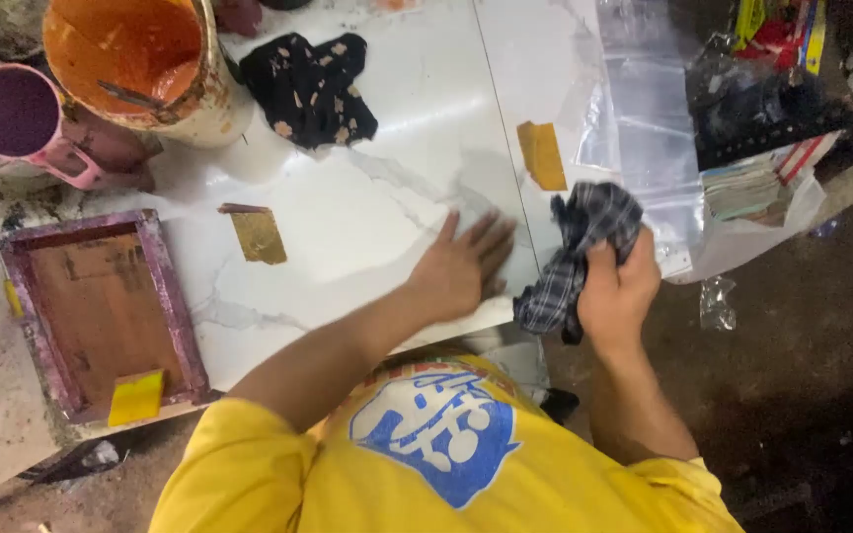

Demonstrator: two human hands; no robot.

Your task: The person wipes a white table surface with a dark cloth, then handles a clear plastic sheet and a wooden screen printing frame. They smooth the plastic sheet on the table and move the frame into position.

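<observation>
Leftmost, found a pink mug (pixel 14 114) at the far left corner of the white table (pixel 367 207), with a paint-stained bucket (pixel 135 59), orange inside, just beside it. Noted a purple-stained wooden printing frame (pixel 101 311) lying flat by the near left edge, and a small yellow card (pixel 136 397) resting on the frame's near rail. Spotted a brownish card (pixel 257 235) lying flat right of the frame, apart from it. Saw a crumpled black patterned cloth (pixel 310 87) towards the far edge, right of the bucket. Found the left hand (pixel 461 268) pressed flat on the table top near the near edge, fingers spread, clutching nothing. Noted an orange card (pixel 542 155) beyond that hand, well apart from it. Saw the right hand (pixel 619 291) clenched around a dark checked rag (pixel 584 252), held bunched over the table's near right edge, one end sticking up above the fist and the other hanging down beside the left hand. Spotted clear plastic sheets (pixel 644 109) spread along the right edge, beyond the rag.
</observation>
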